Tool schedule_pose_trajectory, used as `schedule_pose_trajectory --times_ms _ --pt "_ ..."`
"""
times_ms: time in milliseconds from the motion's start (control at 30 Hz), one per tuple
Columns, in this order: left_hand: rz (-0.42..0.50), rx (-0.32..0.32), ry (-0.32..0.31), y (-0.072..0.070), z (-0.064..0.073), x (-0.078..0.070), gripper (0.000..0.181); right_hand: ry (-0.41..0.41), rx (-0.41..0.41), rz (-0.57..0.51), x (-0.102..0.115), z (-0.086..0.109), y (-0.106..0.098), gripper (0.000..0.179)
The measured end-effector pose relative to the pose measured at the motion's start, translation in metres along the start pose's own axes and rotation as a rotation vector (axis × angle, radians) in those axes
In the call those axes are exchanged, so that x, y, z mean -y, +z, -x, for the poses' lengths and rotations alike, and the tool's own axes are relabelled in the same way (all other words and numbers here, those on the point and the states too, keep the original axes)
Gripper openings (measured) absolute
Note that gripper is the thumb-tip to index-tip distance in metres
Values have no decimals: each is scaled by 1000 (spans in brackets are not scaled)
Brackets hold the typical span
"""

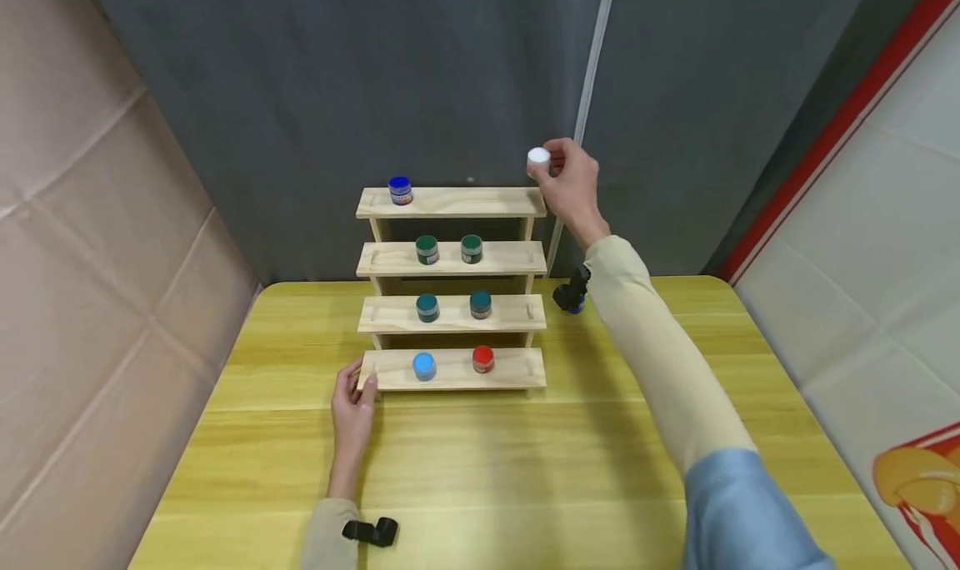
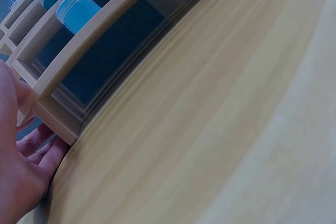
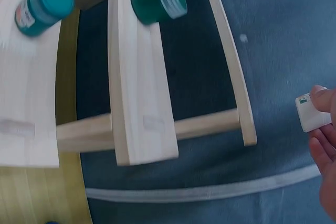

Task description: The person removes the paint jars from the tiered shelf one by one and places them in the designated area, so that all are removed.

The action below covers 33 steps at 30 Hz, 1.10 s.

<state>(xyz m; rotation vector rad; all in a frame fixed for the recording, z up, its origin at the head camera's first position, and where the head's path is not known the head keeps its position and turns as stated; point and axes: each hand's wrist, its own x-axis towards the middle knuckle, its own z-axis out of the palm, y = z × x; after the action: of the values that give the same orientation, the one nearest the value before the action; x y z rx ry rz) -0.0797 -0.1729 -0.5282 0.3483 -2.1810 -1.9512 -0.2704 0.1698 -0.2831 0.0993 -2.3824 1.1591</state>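
A four-tier wooden display rack [image 1: 517,372] stands on the table. At the left end of its lowest step, my left hand [image 1: 354,416] grips the wood, thumb on top and fingers around the side, as the left wrist view also shows. My right hand [image 1: 573,187] pinches a small white paint jar [image 1: 538,161] between thumb and fingers, just above the right end of the top step. In the right wrist view the white jar [image 3: 311,113] has a small green mark on its label, and it is apart from the rack.
The top step bears a dark blue jar [image 1: 401,191]. Below are two green jars [image 1: 427,250], two teal jars [image 1: 427,307], then a light blue jar [image 1: 424,367] and a red jar [image 1: 483,359]. A blue object [image 1: 577,307] shows behind the right wrist camera. A grey curtain [image 1: 337,95] hangs behind.
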Motion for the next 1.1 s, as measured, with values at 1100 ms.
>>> schedule_pose_trajectory --times_ms 1100 --pt "6 -2 -12 -12 1 -10 45 188 -87 17 -82 33 -27 35"
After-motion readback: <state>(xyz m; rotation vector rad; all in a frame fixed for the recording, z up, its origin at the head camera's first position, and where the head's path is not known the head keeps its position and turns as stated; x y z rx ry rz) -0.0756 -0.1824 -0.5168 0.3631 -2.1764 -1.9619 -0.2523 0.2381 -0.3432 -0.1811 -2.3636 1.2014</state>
